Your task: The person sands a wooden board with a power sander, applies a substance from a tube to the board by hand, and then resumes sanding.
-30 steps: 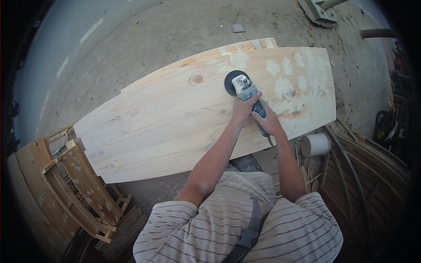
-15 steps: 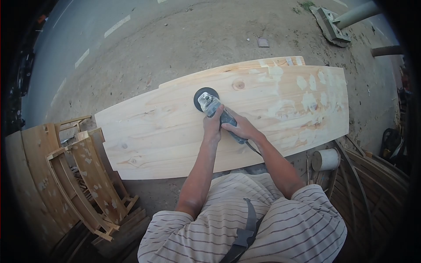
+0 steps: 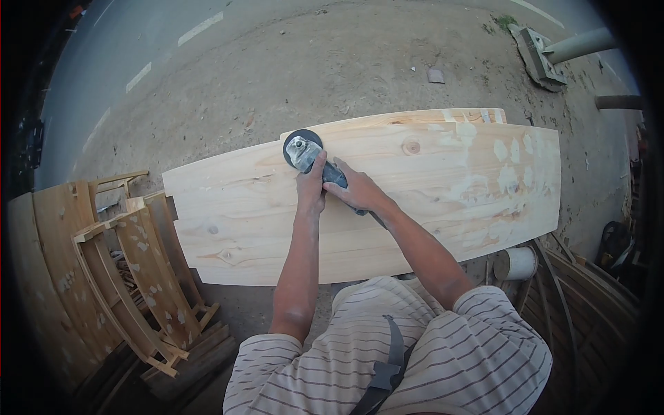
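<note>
Both of my hands are wrapped round an angle grinder [image 3: 303, 153] with a round black sanding disc [image 3: 288, 142]. My left hand [image 3: 311, 187] grips it just behind the dusty metal head. Farther back, my right hand [image 3: 361, 191] holds the body, and the cord end trails toward my right forearm. The disc lies over the far edge of a long pale wooden panel [image 3: 238, 207], left of its middle. Whitish filler patches [image 3: 508, 176] mark the panel's right part. Another board [image 3: 387, 122] shows beneath its far edge.
Wooden frames [image 3: 149, 270] with curved boards stand at the left. To the right are a white cylindrical container [image 3: 517, 264] and stacked slatted wood [image 3: 588, 311]. Sandy ground [image 3: 332, 69] and a road [image 3: 152, 41] lie beyond, with a post on a base plate [image 3: 543, 59] at far right.
My hands have moved the grinder left along the panel and toward its far edge. The view has shifted slightly, so the panel appears farther right and lower.
</note>
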`<action>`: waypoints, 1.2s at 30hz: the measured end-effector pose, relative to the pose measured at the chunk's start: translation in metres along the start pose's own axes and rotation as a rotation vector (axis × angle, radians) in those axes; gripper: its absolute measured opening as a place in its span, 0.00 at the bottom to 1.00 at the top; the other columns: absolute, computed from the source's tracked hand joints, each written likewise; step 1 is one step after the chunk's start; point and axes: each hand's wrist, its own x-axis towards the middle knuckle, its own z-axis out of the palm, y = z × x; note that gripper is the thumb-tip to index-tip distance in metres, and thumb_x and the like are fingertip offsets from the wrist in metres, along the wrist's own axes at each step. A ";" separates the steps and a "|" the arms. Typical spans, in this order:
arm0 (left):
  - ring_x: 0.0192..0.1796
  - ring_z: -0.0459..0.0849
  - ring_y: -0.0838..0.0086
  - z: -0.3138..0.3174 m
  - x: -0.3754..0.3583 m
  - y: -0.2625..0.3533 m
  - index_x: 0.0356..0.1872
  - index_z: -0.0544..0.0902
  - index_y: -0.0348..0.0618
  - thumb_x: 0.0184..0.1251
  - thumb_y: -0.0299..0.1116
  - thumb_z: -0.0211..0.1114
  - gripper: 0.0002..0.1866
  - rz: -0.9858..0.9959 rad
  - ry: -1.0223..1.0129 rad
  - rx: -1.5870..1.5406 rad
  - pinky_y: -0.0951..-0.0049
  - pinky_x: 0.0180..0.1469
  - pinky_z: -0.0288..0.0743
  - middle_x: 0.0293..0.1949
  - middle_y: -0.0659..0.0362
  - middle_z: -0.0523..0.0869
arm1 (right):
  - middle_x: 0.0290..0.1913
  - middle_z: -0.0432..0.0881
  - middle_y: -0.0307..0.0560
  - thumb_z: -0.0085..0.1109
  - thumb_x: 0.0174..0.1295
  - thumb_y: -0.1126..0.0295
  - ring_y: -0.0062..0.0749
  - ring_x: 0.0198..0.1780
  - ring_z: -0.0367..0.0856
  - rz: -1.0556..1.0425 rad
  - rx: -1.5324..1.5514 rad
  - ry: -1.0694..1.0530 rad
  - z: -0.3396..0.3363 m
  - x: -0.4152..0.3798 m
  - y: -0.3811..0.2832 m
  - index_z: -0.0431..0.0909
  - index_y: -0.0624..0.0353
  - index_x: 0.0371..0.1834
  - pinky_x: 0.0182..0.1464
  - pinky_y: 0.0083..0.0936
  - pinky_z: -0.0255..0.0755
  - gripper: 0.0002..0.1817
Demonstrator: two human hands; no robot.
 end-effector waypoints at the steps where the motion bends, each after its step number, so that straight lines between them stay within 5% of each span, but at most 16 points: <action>1: 0.41 0.89 0.73 0.010 0.001 -0.007 0.55 0.84 0.36 0.67 0.45 0.82 0.26 -0.013 -0.031 0.005 0.69 0.42 0.84 0.45 0.58 0.88 | 0.65 0.81 0.77 0.62 0.71 0.38 0.67 0.66 0.83 0.034 0.024 0.012 -0.011 -0.007 0.005 0.55 0.66 0.86 0.69 0.48 0.75 0.53; 24: 0.37 0.89 0.74 0.263 -0.041 -0.164 0.48 0.89 0.35 0.63 0.45 0.83 0.24 -0.117 -0.269 0.230 0.69 0.38 0.83 0.39 0.58 0.90 | 0.66 0.82 0.73 0.67 0.70 0.43 0.63 0.69 0.82 0.169 0.197 0.370 -0.174 -0.146 0.201 0.60 0.65 0.85 0.69 0.44 0.75 0.50; 36: 0.37 0.90 0.70 0.328 -0.036 -0.191 0.47 0.89 0.33 0.58 0.50 0.85 0.29 -0.095 -0.457 0.493 0.66 0.38 0.84 0.41 0.54 0.91 | 0.69 0.82 0.61 0.64 0.74 0.48 0.49 0.69 0.82 0.149 0.363 0.640 -0.181 -0.166 0.253 0.63 0.61 0.83 0.69 0.37 0.74 0.42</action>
